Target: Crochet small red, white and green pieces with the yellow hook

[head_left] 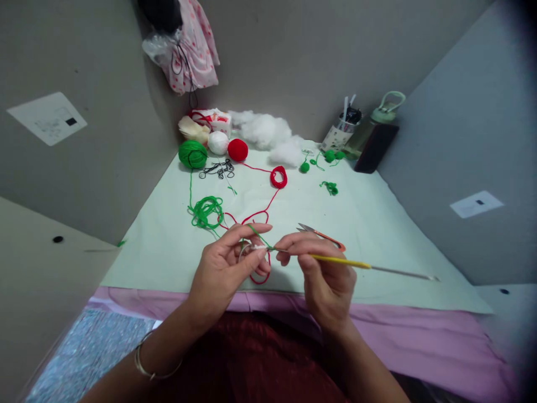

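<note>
My left hand [235, 257] pinches a small white crochet piece [259, 247] between thumb and fingers, with green yarn [260, 235] running over the raised index finger. My right hand [323, 268] is closed around a crochet hook with a yellow handle [342, 261]. The hook's thin metal tip meets the green yarn at the piece's right edge. Its other metal end points out to the right. A loop of red yarn [260, 281] hangs below the left fingers. Behind the right hand lie scissors with orange handles [323, 235], partly covered by the fingers.
Along the back sit a green yarn ball [193, 154], a white ball [218, 143], a red ball [238, 150] and white stuffing [264, 131]. Loose green yarn [206, 212] lies left. At the back right stand a pen cup [337, 136], a bottle [385, 115] and a dark phone [376, 148].
</note>
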`<state>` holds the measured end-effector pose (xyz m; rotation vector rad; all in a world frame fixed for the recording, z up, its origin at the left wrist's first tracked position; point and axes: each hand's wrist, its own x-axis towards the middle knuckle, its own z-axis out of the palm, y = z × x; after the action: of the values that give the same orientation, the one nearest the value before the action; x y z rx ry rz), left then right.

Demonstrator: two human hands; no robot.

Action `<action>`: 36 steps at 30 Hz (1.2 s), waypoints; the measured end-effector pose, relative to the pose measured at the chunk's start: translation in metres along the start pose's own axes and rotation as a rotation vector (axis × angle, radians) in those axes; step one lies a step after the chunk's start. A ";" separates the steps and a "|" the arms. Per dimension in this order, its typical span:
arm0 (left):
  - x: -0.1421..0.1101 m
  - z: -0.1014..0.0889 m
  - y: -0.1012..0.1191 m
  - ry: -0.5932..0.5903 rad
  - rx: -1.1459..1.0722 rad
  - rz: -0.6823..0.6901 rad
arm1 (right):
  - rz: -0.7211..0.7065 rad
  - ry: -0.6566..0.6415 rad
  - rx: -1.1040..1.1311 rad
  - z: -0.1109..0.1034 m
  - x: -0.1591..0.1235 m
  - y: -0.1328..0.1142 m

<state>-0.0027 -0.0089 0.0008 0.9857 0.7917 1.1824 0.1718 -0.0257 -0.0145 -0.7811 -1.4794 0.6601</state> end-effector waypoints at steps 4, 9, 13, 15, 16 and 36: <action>-0.001 0.002 0.000 0.031 0.032 0.089 | -0.121 -0.070 -0.160 0.000 -0.008 0.001; -0.005 0.009 -0.010 0.061 -0.032 0.068 | -0.170 0.023 -0.158 0.007 -0.016 0.008; -0.008 0.011 -0.014 0.029 -0.072 0.048 | -0.071 0.085 -0.087 0.008 -0.010 0.012; -0.007 0.009 -0.013 0.002 -0.039 0.057 | 0.013 0.097 0.045 0.006 -0.003 0.014; -0.007 0.008 -0.012 -0.003 -0.008 0.064 | 0.053 0.103 0.128 0.006 0.000 0.016; 0.001 0.000 0.002 -0.015 0.219 0.054 | 0.230 0.093 0.410 0.001 0.010 0.018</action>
<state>-0.0031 -0.0074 0.0022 1.2006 0.9012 1.1493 0.1725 -0.0066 -0.0227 -0.6553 -1.1261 1.0478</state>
